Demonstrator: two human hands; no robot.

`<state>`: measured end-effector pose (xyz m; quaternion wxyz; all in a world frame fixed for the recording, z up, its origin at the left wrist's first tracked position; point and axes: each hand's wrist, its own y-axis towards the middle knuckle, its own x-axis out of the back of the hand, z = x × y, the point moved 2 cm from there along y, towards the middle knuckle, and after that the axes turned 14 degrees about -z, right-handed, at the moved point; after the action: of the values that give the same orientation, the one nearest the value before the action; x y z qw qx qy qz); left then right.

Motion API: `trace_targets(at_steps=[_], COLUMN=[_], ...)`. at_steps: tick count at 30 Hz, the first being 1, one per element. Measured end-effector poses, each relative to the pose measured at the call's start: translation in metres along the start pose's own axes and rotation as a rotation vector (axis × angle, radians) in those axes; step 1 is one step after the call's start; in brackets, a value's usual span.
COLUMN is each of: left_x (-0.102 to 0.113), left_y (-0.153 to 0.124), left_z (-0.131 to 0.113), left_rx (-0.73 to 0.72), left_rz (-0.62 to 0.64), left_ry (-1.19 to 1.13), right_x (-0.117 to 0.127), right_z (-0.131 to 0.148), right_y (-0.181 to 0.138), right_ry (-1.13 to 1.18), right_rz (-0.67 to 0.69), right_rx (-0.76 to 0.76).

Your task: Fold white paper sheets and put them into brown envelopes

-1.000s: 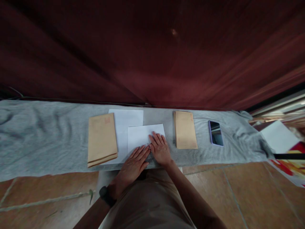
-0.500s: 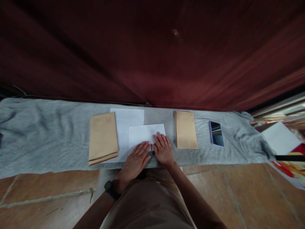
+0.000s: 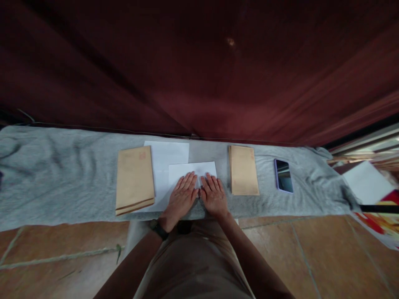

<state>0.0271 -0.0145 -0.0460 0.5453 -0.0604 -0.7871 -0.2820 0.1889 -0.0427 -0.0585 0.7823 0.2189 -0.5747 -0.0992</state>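
A small white sheet of paper [image 3: 205, 167], possibly folded, lies flat in front of me. My left hand [image 3: 183, 195] rests on its near left part with the fingers stretched out. Beside it, my right hand [image 3: 214, 196] lies flat on the sheet's right part, fingers extended, the two thumbs close together. Partly under that sheet is larger white paper [image 3: 166, 151]. To its left, overlapping its edge, sits a stack of brown envelopes [image 3: 134, 176]. A second stack of brown envelopes [image 3: 244, 170] is to the right of my right hand.
A phone [image 3: 283, 176] in a purple case lies on the grey cloth [image 3: 62, 178] that covers the long narrow surface. Dark red fabric [image 3: 199, 83] hangs along the far edge. At the far right is a white sheet [image 3: 369, 180] beside a colourful printed bag [image 3: 383, 220].
My left hand has slid forward and slightly right over the white sheet, so its fingers now cover more of it. The right hand has hardly moved.
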Motion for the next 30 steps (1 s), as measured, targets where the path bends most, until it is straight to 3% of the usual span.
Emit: trace_targets(at_steps=[16, 30], left_x=[0.002, 0.001], left_y=[0.002, 0.001], left_z=[0.011, 0.011], left_rx=[0.043, 0.021], left_rz=[-0.035, -0.010], left_ry=[0.030, 0.063], right_x=[0.007, -0.008], right_z=[-0.003, 0.017], right_y=[-0.009, 0.034], right_ry=[-0.024, 0.160], right_rz=[0.007, 0.116], right_rx=[-0.085, 0.021])
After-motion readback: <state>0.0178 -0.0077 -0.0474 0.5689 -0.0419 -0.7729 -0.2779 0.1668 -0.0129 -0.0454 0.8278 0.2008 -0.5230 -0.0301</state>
